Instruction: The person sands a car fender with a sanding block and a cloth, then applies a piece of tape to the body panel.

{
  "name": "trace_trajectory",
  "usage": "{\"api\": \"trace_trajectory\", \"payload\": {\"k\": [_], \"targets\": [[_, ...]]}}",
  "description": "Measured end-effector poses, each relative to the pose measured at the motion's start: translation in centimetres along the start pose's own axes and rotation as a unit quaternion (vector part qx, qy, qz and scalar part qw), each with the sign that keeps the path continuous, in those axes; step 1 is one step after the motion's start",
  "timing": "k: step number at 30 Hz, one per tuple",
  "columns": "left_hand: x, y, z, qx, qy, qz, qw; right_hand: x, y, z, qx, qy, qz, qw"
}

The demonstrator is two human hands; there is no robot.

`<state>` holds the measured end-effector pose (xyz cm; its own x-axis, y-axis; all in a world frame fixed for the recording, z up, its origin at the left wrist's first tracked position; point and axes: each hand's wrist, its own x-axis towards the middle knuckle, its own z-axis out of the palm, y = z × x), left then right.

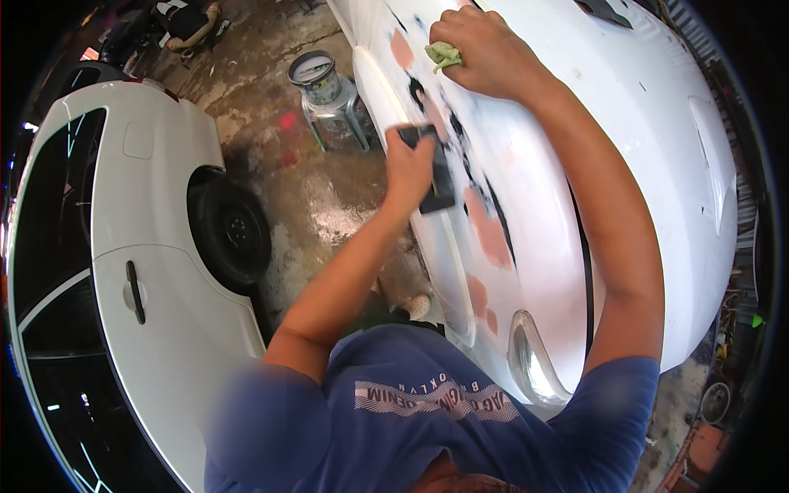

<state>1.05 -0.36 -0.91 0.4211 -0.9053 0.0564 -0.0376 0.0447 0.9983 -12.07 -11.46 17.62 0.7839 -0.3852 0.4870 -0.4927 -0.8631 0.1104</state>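
Observation:
My left hand [406,174] is wrapped round a dark, flat sanding block [443,182] at the near side of a white car body [542,177]. The block is against or just over the panel; I cannot tell which. Farther up the same body, my right hand [491,54] is closed on a crumpled yellow-green cloth [444,55] that pokes out beside the thumb. Between and below my hands the panel carries a pinkish filler patch [488,230] and several black bare spots, with dull sanded paint around them. A light lens [532,353] is set in the body near me.
Left of me stands another white car [148,197] with a dark wheel [233,228]. A bucket [316,78] rests on a grey stool [333,113] on the wet, stained floor [325,205]. Another person [189,23] is low down at the far left. Clutter lies along the corrugated wall at right.

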Motion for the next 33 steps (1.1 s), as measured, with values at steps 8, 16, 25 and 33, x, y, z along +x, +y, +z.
{"api": "trace_trajectory", "payload": {"k": [8, 16, 25, 33], "targets": [[-1.7, 2.6, 1.4, 0.032, -0.008, 0.008, 0.999, -0.3, 0.2, -0.4, 0.009, -0.029, 0.026, 0.999], [3.6, 2.7, 0.2, -0.027, -0.021, -0.005, 0.999, 0.5, -0.5, -0.7, 0.032, -0.022, 0.024, 0.999], [5.9, 2.5, -0.5, 0.014, -0.001, 0.009, 1.000, 0.8, -0.6, -0.7, 0.033, -0.010, 0.007, 0.999], [5.6, 2.9, -0.5, 0.018, -0.003, 0.024, 1.000, 0.9, -0.8, -0.5, 0.027, -0.025, 0.010, 0.999]]}}
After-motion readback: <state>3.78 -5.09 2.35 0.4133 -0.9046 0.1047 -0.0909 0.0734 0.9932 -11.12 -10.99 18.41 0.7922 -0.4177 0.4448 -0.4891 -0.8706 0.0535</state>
